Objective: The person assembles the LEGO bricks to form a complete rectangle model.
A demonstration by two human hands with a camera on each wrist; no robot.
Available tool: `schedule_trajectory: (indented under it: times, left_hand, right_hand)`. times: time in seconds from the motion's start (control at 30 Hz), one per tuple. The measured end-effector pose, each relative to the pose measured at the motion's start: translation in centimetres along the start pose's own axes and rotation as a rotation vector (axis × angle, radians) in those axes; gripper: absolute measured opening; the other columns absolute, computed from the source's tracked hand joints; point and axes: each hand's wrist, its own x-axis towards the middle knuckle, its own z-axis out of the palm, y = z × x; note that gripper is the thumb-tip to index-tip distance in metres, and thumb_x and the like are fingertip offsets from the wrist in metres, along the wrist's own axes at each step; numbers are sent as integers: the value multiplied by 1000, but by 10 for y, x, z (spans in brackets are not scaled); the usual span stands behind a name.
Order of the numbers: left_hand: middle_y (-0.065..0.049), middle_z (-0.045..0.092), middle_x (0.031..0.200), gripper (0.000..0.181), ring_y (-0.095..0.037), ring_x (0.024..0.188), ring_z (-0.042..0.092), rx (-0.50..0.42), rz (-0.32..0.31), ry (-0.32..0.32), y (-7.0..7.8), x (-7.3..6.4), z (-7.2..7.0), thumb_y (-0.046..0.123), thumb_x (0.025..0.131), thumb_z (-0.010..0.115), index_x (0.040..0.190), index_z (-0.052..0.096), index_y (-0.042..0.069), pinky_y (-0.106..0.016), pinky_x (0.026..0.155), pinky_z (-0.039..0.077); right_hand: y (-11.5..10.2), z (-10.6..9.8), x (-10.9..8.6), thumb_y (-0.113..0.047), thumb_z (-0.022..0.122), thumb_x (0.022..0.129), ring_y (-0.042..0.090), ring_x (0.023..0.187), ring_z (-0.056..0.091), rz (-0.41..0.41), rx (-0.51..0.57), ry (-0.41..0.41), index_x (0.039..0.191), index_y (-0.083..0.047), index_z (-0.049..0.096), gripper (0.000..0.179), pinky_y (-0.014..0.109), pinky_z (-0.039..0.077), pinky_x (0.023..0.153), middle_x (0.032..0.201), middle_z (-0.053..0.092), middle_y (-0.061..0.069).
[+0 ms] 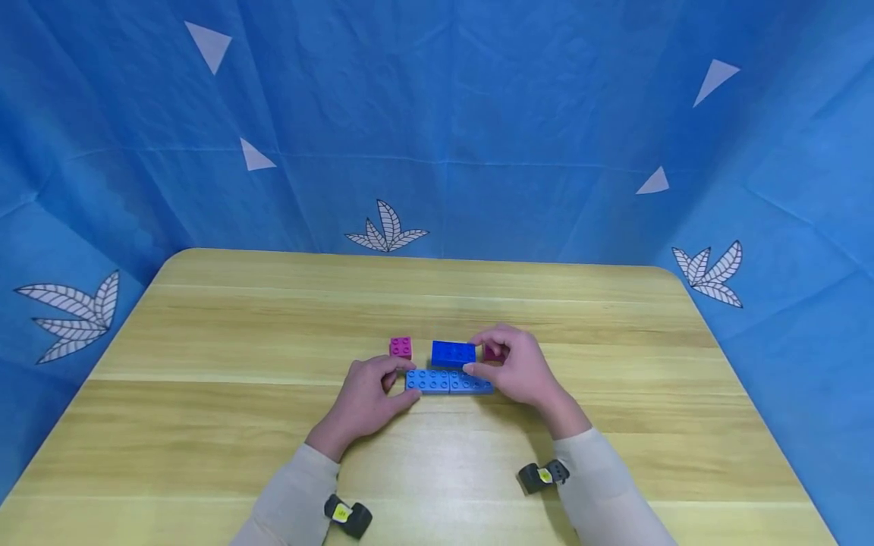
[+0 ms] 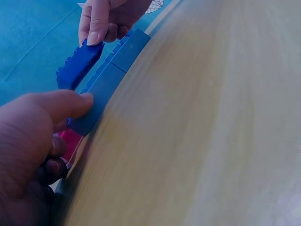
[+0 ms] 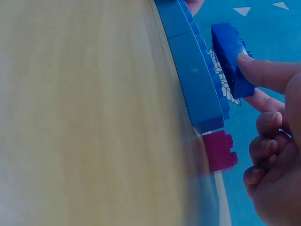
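Two light blue toy building bricks lie end to end on the table, the left brick (image 1: 427,382) and the right brick (image 1: 471,384). My left hand (image 1: 372,398) pinches the left one's outer end, thumb at the front and index finger behind. Between thumb and fingers, my right hand (image 1: 515,368) holds a dark blue brick (image 1: 454,353) by its right end. In the right wrist view this dark blue brick (image 3: 230,59) is raised above the light blue row. A pink brick (image 1: 400,347) stands behind my left hand; another pink brick (image 1: 493,353) is partly hidden by my right hand.
The wooden table (image 1: 225,334) has rounded far corners. Behind it and at both sides hangs a blue cloth (image 1: 437,98) printed with leaves and white triangles. A black strapped device (image 1: 350,517) is on the left wrist, and a similar device (image 1: 542,476) on the right.
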Motion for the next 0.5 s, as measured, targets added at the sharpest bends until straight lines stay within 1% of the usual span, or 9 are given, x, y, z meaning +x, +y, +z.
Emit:
schedule_trajectory:
  times: [0.2,0.33,0.5]
  left_hand:
    - [0,44,63,32,-9,58,38,2,11,2,-2,0,0,22,82,85,110,74,11,-30,61,39]
    - [1,44,63,32,-9,59,38,0,11,-1,-2,0,1,22,82,85,110,74,11,-30,61,39]
    - [1,44,64,32,-9,59,38,4,8,2,-3,0,1,23,82,85,110,74,11,-30,61,38]
  right_hand:
    - [-1,1,-5,-14,88,78,27,75,49,9,-8,-13,100,-13,75,26,35,40,67,77,53,15]
    - [-2,1,-9,-16,88,77,25,76,49,27,-21,-20,101,-15,75,27,35,40,68,79,53,13]
    - [-1,3,-13,-15,88,78,23,78,49,21,-5,-24,100,-15,75,26,36,40,70,78,50,11]
